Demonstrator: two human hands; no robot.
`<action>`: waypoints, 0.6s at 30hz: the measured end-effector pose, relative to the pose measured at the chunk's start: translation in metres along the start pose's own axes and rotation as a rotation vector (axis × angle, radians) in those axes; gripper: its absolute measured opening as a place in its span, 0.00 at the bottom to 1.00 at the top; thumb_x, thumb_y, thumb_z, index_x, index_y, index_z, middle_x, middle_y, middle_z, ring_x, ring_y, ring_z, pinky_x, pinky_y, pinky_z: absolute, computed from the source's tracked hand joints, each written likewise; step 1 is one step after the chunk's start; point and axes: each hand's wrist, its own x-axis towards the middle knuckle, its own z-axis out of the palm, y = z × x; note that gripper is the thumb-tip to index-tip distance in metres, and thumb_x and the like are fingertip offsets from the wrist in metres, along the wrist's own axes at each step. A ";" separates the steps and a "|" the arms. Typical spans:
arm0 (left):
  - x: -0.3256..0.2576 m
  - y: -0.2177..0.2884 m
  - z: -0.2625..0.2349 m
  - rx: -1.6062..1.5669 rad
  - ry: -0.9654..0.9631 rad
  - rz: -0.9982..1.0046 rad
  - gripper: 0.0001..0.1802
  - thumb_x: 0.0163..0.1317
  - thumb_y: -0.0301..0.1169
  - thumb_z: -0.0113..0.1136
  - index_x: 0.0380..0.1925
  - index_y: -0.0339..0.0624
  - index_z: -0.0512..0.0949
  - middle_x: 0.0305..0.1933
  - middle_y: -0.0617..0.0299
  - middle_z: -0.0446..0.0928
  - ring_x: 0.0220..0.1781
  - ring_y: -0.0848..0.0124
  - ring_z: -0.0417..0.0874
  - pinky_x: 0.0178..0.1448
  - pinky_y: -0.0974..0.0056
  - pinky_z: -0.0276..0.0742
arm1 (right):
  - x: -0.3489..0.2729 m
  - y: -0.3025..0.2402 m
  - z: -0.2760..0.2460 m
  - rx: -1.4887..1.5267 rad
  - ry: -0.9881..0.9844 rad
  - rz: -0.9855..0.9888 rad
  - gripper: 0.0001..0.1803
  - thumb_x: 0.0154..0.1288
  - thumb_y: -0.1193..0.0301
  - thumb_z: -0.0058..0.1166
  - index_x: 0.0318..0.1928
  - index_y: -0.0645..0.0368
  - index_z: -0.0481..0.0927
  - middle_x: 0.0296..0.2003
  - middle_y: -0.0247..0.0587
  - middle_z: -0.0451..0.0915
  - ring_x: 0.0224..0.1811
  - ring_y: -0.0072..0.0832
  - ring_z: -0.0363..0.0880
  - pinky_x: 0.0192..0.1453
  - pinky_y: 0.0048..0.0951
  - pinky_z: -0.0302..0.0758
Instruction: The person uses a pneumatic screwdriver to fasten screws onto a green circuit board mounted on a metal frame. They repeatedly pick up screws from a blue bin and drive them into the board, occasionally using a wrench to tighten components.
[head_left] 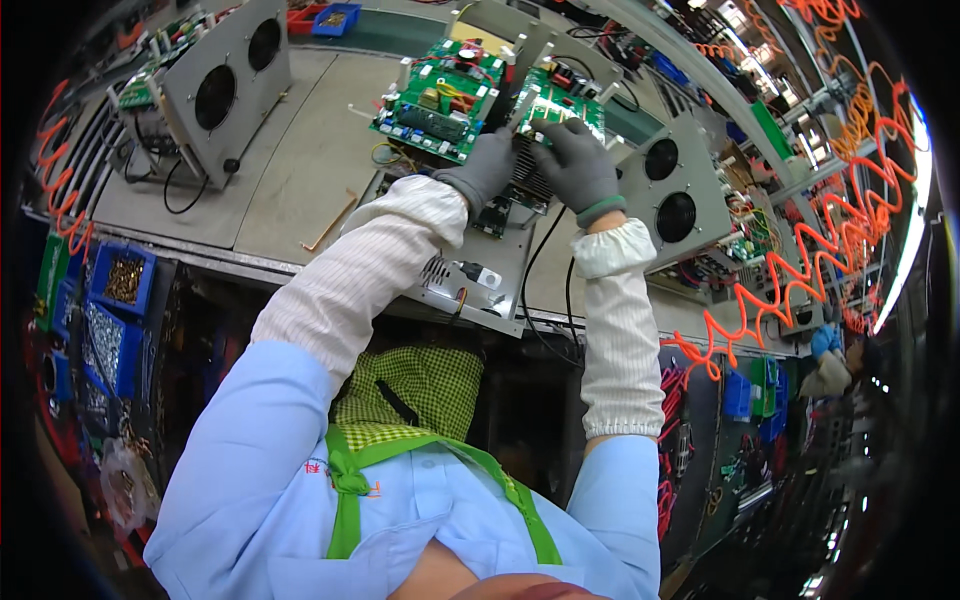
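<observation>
An opened electronic unit stands on the bench in front of me, with a green circuit board point(440, 98) on its left and a second green board point(568, 97) on its right. Between and below them shows a black finned heat sink point(530, 178). My left hand point(483, 172), in a grey glove, is at the heat sink's left side, its fingertips partly hidden. My right hand point(582, 170), also gloved, has curled fingers by the right board's near edge; anything pinched there is hidden. Nearest me lies the unit's grey metal panel point(508, 262), with a black cable point(540, 258) hanging beside it.
A similar unit with a two-fan panel point(240, 95) stands at the left, another fan panel point(690, 170) at the right. An L-shaped copper-coloured rod point(332, 222) lies on the bench. Blue bins point(122, 275) hold small fasteners. Orange coiled hoses point(765, 310) hang at the right.
</observation>
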 end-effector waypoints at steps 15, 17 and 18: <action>-0.057 0.002 -0.240 0.025 -0.298 -0.026 0.17 0.64 0.42 0.53 0.43 0.41 0.76 0.40 0.49 0.80 0.40 0.52 0.80 0.45 0.57 0.76 | -0.001 -0.001 0.021 -0.087 0.174 -0.160 0.13 0.57 0.73 0.56 0.45 0.54 0.80 0.32 0.44 0.75 0.33 0.42 0.77 0.37 0.39 0.74; -0.070 -0.040 -0.267 0.291 -0.280 -0.135 0.17 0.63 0.43 0.54 0.42 0.42 0.78 0.40 0.50 0.80 0.42 0.53 0.81 0.46 0.57 0.76 | -0.004 0.002 0.021 -0.093 0.167 -0.138 0.14 0.57 0.73 0.58 0.46 0.53 0.80 0.34 0.44 0.75 0.34 0.41 0.77 0.37 0.37 0.74; -0.084 -0.053 -0.272 0.329 -0.349 -0.210 0.17 0.62 0.43 0.54 0.41 0.42 0.79 0.40 0.50 0.80 0.42 0.53 0.81 0.46 0.57 0.76 | -0.002 -0.002 0.020 -0.095 0.149 -0.138 0.14 0.57 0.73 0.58 0.46 0.53 0.80 0.34 0.44 0.75 0.34 0.41 0.77 0.37 0.37 0.74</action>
